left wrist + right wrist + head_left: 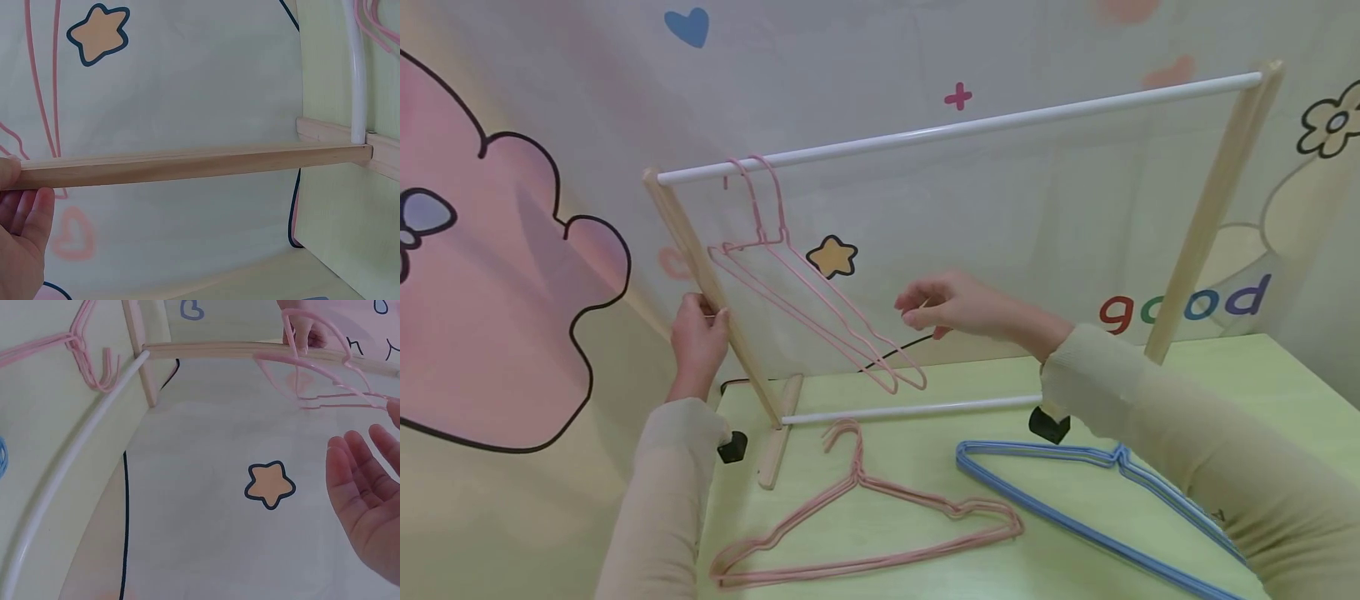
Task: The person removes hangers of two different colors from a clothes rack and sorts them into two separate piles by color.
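With its thumb and fingers, my left hand [698, 343] grips the left wooden post [745, 358] of a clothes rack. The left wrist view shows the thumb on one side of that post and the fingers [40, 215] on the other. Two pink wire hangers [783, 236] hang by their hooks from the left end of the white top rod [925, 136]. My right hand [958, 304] is in the air to the right of these hangers, apart from them. Its fingers are loosely bent in the right wrist view, with nothing held.
Several pink hangers [857, 479] lie stacked on the pale green table [925, 575] in front. Several blue hangers [1120, 456] lie right of them, partly under my right forearm. A white lower rod [910, 410] and the right post [1206, 225] complete the rack before a printed backdrop.
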Motion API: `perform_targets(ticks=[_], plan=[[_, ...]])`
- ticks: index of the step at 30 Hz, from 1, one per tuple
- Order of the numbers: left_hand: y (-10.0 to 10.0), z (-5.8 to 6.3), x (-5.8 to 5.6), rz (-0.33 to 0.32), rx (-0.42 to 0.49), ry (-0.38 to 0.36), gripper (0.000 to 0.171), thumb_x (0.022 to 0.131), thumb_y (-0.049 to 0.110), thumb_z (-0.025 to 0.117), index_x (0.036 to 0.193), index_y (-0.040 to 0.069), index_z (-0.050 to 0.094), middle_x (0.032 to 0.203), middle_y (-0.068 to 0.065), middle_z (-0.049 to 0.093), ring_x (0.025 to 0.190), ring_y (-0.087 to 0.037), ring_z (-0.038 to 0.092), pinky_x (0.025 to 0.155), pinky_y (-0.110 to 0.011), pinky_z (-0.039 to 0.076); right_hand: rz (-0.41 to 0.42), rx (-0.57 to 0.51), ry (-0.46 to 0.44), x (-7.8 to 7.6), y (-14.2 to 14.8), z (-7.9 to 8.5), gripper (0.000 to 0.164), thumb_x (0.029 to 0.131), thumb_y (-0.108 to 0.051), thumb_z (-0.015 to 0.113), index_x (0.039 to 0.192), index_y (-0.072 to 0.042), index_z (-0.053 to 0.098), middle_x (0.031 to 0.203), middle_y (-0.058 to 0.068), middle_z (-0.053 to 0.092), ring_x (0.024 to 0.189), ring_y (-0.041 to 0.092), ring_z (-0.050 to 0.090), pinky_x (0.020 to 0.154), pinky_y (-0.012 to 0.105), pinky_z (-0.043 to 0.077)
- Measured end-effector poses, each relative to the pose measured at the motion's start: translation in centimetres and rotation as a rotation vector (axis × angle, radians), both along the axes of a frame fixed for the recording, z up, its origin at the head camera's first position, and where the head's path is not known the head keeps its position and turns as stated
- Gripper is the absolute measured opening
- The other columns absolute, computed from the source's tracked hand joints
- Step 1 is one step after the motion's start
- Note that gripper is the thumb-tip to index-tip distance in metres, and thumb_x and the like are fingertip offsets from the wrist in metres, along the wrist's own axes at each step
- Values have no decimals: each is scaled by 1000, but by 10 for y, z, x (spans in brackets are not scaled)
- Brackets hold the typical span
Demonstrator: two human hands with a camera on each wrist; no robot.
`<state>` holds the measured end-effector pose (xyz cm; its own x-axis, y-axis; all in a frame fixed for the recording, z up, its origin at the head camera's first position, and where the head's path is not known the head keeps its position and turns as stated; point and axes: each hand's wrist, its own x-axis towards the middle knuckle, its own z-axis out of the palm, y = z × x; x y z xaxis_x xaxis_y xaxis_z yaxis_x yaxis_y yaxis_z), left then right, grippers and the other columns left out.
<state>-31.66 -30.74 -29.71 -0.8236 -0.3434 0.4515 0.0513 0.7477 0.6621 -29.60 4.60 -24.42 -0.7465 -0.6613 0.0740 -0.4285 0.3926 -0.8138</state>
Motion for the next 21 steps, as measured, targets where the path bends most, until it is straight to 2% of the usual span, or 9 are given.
perform_targets(ticks=[7,17,21], plan=[[-1,0,-1,10,-15,4,27,88,15,50,107,-3,43,103,-19,53,98,-31,58,82,-41,46,-27,-59,-57,-8,-15,1,33,87,-21,53,117,-8,52,111,9,56,95,23,54,75,33,50],[0,0,-1,14,-7,-4,27,88,16,50,107,-2,44,104,-19,54,98,-30,58,82,-41,46,-24,-53,-114,-18,-38,6,32,87,-20,54,117,-8,52,114,8,56,92,21,57,72,29,51],[1,1,0,10,-7,7,27,88,15,50,107,-3,44,104,-20,54,98,-31,59,83,-42,45,-16,-42,-141,-21,-47,7,32,86,-20,55,115,-7,53,110,9,58,87,23,58,71,29,51]])
